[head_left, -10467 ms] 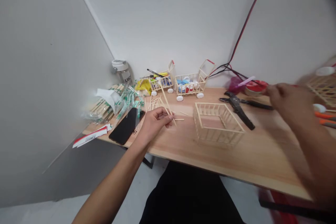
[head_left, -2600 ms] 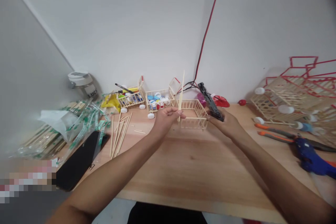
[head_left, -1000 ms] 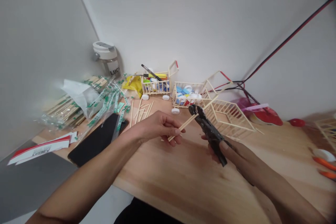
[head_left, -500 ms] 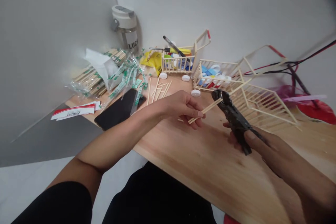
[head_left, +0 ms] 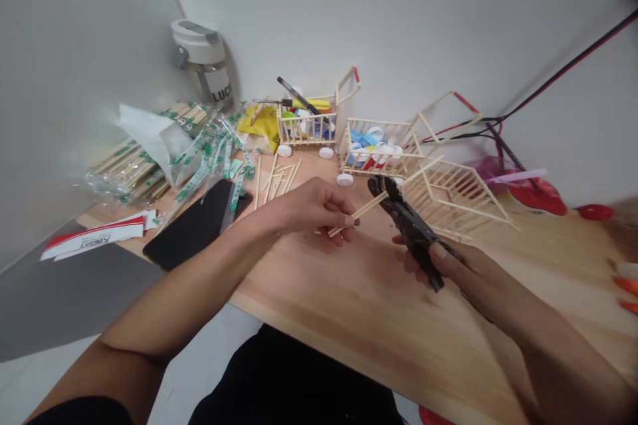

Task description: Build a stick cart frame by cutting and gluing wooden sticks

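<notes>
My left hand [head_left: 312,209] pinches a thin wooden stick [head_left: 359,212] above the wooden table [head_left: 379,319]. The stick slants up to the right, and its far part passes through the jaws of black pliers [head_left: 409,228]. My right hand [head_left: 463,272] is closed around the pliers' handles. Just behind the pliers stands an open basket frame of wooden sticks [head_left: 456,199].
Two small stick carts [head_left: 343,139] filled with bottle caps stand by the wall. Loose sticks [head_left: 274,179], wrapped chopstick packets [head_left: 164,159], a black phone [head_left: 194,229] and a bottle [head_left: 207,66] lie left. Red and black cables [head_left: 503,133] and a red lid [head_left: 538,196] are at the right.
Both hands have kept their grips, with the stick still in the pliers' jaws. The view has swung a little, so hands and carts appear shifted left.
</notes>
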Available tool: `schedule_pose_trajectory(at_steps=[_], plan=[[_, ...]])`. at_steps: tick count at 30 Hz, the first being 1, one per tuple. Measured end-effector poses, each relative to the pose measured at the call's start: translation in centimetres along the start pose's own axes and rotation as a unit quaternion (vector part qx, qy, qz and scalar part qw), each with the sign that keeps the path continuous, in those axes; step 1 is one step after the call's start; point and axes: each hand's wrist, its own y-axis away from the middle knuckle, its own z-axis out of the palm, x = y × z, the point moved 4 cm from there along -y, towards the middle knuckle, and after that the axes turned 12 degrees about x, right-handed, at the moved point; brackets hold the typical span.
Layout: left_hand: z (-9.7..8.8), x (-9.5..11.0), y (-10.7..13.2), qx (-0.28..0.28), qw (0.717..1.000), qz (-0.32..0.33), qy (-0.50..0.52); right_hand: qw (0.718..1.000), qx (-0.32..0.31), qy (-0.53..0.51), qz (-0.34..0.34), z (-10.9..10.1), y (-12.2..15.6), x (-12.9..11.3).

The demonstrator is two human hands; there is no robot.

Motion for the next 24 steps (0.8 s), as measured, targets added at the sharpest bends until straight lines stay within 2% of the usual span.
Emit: schedule_pose_trajectory(at_steps=[13, 17, 21, 24], plan=[[0.6, 1.1, 0.5, 0.078, 0.993, 0.006, -0.086, 0.999, 0.003, 0.038, -0.022, 0.1, 0.1, -0.7], [0.7, 0.9, 0.5, 0.110, 0.987, 0.021, -0.114, 0.998, 0.029, 0.047, -0.007, -0.1, 0.2, -0.2], [0.7, 1.0, 0.5, 0.137, 0.970, 0.062, -0.190, 0.994, 0.055, 0.095, 0.003, -0.2, 0.2, -0.2], [0.7, 1.1, 0.6, 0.156, 0.952, 0.089, -0.248, 0.986, 0.083, 0.142, -0.017, -0.3, 0.1, -0.8]])
